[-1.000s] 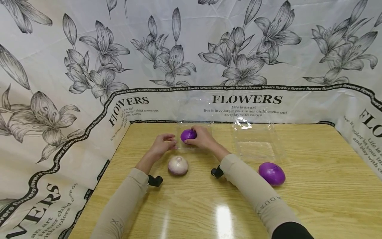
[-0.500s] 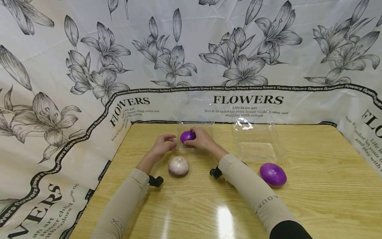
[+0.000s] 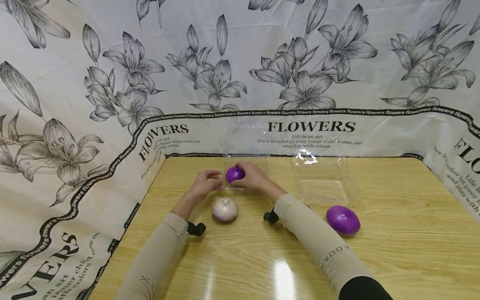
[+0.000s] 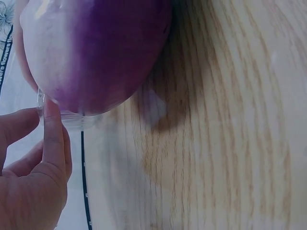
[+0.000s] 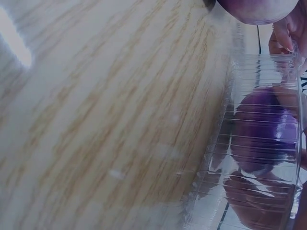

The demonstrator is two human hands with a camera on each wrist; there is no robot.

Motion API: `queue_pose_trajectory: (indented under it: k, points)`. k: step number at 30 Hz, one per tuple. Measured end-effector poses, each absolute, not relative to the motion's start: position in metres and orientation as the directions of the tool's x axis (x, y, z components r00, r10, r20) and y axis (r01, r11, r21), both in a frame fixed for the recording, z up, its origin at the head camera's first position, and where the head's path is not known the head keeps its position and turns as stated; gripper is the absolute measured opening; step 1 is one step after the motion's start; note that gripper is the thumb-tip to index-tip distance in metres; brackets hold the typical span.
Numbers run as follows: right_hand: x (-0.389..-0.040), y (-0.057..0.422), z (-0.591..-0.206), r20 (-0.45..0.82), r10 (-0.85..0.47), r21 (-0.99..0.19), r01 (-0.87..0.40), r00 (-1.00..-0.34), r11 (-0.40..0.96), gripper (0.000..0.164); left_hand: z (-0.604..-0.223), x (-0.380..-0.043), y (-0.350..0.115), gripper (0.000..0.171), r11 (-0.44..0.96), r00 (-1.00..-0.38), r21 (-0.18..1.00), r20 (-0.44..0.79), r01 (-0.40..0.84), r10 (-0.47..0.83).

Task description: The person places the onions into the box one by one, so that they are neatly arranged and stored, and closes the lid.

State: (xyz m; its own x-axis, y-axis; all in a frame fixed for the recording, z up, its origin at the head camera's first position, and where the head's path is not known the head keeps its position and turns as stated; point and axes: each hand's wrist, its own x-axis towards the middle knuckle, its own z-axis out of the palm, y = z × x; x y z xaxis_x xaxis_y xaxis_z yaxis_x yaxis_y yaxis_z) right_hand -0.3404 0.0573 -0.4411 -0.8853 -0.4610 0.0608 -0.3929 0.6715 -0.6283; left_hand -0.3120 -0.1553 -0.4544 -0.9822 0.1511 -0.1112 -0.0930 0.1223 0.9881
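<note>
In the head view my right hand [image 3: 255, 177] grips a purple onion [image 3: 233, 175] inside the left clear plastic box, its fingers around the onion's right side. Through the ribbed wall of the box [image 5: 259, 72], the right wrist view shows that onion [image 5: 261, 129] and part of the hand. My left hand [image 3: 205, 182] is at the box's left front corner; up close, its thumb and fingers [image 4: 53, 148] pinch the clear rim. Just in front of the box sits a whitish-purple onion [image 3: 225, 209], which fills the upper left of the left wrist view.
A second clear plastic box [image 3: 324, 189] stands open to the right on the wooden table [image 3: 405, 233]. Another purple onion [image 3: 343, 220] lies in front of it, beside my right sleeve. The left box's raised lid [image 3: 245, 141] leans near the flower-printed cloth [image 3: 225, 25] behind.
My right hand and the purple onion have shifted slightly left and nearer within the box. The left hand stays at the box's corner. The head view has tilted a little.
</note>
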Motion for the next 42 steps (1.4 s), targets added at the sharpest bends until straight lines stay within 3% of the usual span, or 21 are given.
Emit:
queue_pose_trajectory:
  k: [8,17,42]
  points:
    - [-0.335,0.061,-0.442,0.031,-0.42,-0.613,-0.349,-0.907,0.709,0.082,-0.459,-0.31,-0.153,0.044,0.112,-0.98,0.988,-0.124,-0.107,0.156]
    - [-0.327,0.064,-0.429,0.033,-0.401,-0.57,-0.347,-0.916,0.745,0.081,-0.457,-0.306,-0.16,0.043,0.1,-0.982,0.994,-0.067,-0.05,0.178]
    - [-0.292,0.089,-0.406,0.064,-0.414,-0.555,-0.377,-0.908,0.741,0.083,-0.452,-0.308,-0.155,0.044,0.13,-0.981,0.989,-0.091,-0.069,0.171]
